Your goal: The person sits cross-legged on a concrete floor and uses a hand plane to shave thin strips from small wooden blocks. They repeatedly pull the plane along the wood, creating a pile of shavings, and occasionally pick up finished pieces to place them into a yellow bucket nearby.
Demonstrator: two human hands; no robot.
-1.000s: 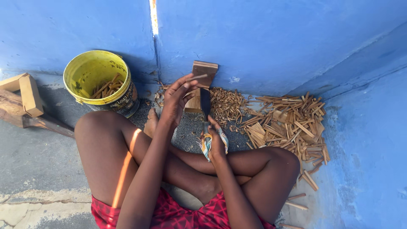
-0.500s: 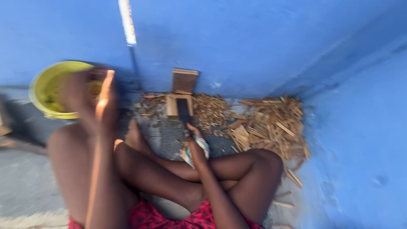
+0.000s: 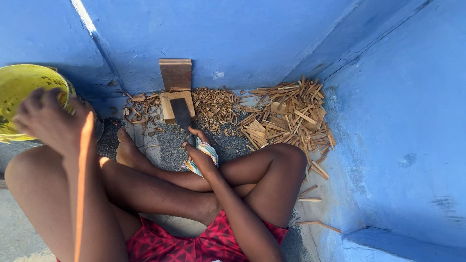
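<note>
My right hand (image 3: 201,156) closed on cloth-wrapped knife handle (image 3: 206,151); blade (image 3: 183,116) looks stiff, heavy, sharp, so grip on wrap only. My left hand (image 3: 48,119) curled loosely at yellow bucket (image 3: 14,92) rim.

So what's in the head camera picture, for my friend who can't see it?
A person sits cross-legged on the floor in a blue-walled corner, left hand over a yellow bucket, right hand gripping a cloth-wrapped blade set on a small wooden block. A pile of split wooden sticks lies alongside.
</note>
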